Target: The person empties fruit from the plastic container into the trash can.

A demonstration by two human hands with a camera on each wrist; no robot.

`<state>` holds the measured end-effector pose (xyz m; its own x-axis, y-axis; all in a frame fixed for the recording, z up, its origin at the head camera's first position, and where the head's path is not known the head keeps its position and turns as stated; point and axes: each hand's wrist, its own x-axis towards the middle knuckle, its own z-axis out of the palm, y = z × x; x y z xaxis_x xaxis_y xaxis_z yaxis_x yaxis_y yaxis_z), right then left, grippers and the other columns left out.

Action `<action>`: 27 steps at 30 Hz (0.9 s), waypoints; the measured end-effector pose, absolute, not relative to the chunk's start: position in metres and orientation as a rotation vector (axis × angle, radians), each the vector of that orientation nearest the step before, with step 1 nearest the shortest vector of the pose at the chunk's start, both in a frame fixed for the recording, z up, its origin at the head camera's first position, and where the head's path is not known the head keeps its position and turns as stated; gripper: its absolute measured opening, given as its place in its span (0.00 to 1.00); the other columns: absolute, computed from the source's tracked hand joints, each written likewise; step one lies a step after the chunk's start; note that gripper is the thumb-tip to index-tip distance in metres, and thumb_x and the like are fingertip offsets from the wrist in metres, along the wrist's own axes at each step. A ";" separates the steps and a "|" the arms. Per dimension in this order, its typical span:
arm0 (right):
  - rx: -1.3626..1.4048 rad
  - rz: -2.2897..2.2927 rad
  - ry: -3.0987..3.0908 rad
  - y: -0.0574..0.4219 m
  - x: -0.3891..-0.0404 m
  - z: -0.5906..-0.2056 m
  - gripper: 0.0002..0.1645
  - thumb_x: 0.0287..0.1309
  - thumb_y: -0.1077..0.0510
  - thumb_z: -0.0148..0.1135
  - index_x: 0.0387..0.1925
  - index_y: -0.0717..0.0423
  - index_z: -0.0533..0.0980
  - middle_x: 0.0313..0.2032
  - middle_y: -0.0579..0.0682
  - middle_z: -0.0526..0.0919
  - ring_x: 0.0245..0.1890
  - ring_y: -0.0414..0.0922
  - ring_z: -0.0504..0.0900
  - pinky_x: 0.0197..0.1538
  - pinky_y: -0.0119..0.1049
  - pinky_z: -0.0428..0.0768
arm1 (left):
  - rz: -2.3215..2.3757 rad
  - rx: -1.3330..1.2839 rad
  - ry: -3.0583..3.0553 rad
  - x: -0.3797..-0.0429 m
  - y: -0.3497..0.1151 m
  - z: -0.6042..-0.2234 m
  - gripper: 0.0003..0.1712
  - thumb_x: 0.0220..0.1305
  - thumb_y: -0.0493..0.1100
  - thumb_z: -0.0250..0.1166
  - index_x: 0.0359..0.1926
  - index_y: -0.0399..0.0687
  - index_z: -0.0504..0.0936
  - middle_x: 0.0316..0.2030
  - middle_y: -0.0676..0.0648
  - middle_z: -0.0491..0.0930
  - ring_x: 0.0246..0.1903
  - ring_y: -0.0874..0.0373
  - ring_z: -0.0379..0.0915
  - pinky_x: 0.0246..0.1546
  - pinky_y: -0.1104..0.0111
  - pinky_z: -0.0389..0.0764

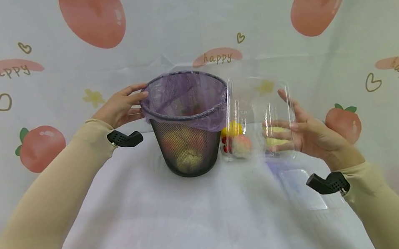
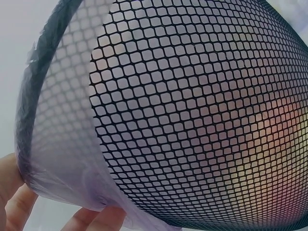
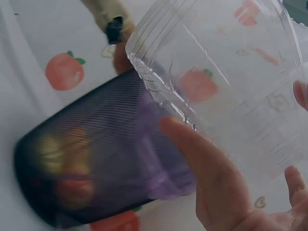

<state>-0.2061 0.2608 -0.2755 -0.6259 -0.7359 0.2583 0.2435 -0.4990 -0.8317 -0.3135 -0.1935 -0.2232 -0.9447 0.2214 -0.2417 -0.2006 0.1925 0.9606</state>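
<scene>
A black mesh waste bin stands upright, lined with a purple plastic bag folded over its rim. My left hand holds the bin's rim from the left, with fingers over the bag's edge. In the left wrist view, fingertips press at the lower fold of the bag. To the right of the bin, my right hand grips a clear plastic container, raised and tipped on its side. The right wrist view shows the thumb at the edge of this container. Red and yellow fruit-like shapes show through the mesh.
Beyond the clear container are a yellow item, a pale peach-coloured one and a pale yellow one. A clear flat plastic piece lies on the white cloth near the right forearm. A printed cloth backdrop rises behind the bin.
</scene>
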 end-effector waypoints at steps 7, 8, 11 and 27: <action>-0.793 -1.999 1.224 0.260 -0.183 -0.321 0.51 0.68 0.74 0.34 0.74 0.25 0.31 0.62 0.59 0.68 0.62 0.56 0.74 0.57 0.59 0.75 | 1.817 0.021 2.140 -0.312 -0.192 -0.224 0.35 0.70 0.53 0.57 0.74 0.66 0.56 0.63 0.44 0.62 0.58 0.52 0.69 0.43 0.73 0.80; -0.767 -1.981 1.248 0.259 -0.180 -0.327 0.51 0.68 0.74 0.35 0.74 0.25 0.32 0.62 0.59 0.67 0.62 0.56 0.74 0.56 0.60 0.75 | 1.818 0.018 2.140 -0.312 -0.192 -0.224 0.35 0.70 0.53 0.57 0.74 0.66 0.56 0.63 0.44 0.62 0.59 0.52 0.69 0.44 0.73 0.80; -0.654 -1.931 1.311 0.255 -0.171 -0.346 0.51 0.69 0.72 0.39 0.74 0.25 0.32 0.61 0.59 0.66 0.60 0.56 0.75 0.55 0.61 0.75 | 1.814 0.014 2.146 -0.312 -0.192 -0.224 0.35 0.70 0.53 0.57 0.74 0.67 0.56 0.62 0.45 0.63 0.59 0.52 0.68 0.44 0.73 0.80; -0.202 -1.779 1.470 0.243 -0.159 -0.404 0.49 0.70 0.63 0.50 0.75 0.30 0.34 0.59 0.66 0.66 0.55 0.54 0.78 0.53 0.60 0.78 | 1.820 0.019 2.152 -0.312 -0.193 -0.224 0.35 0.69 0.53 0.57 0.74 0.66 0.56 0.59 0.46 0.64 0.58 0.52 0.70 0.42 0.74 0.80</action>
